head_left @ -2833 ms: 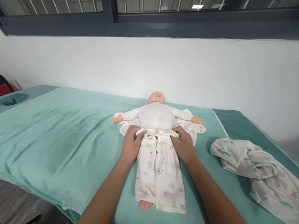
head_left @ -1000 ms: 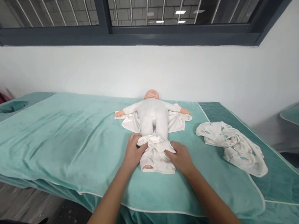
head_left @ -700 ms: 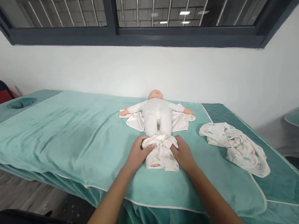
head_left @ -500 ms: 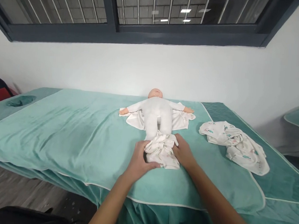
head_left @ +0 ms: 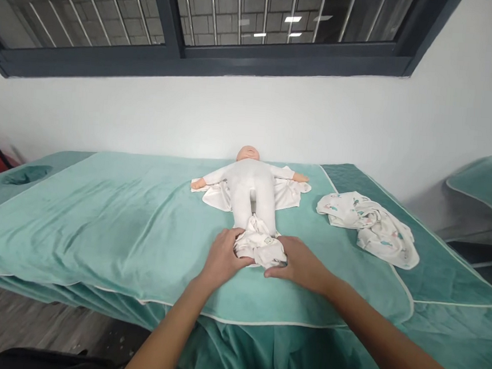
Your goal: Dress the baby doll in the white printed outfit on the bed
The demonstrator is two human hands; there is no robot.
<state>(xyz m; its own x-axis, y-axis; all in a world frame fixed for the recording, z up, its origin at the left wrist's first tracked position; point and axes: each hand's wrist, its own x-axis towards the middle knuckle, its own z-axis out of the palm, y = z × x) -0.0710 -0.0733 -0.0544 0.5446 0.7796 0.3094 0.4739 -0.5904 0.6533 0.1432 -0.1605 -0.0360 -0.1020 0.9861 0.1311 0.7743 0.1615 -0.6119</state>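
A baby doll (head_left: 252, 180) with a white cloth body lies on its back, arms spread and legs toward me. White baby pants (head_left: 261, 248), bunched up, surround the ends of its legs and hide the feet. My left hand (head_left: 224, 257) grips the left side of the bunched cloth, thumb in front and fingers behind. On the opposite side my right hand (head_left: 300, 263) holds the cloth the same way, its thumb along the near edge. Beneath the doll's arms and torso a white garment (head_left: 287, 193) lies spread out.
A crumpled white printed cloth (head_left: 374, 227) lies to the right on the bed. The light green blanket (head_left: 117, 225) covers a darker green mattress cover (head_left: 448, 282). Behind stand a white wall (head_left: 157, 113) and a dark window frame (head_left: 222, 62). A green-covered surface (head_left: 491, 183) is at far right.
My right hand has shifted its grip, with the thumb now at the near side of the bunched pants. The cloth is more gathered at the doll's feet. The view has tilted slightly.
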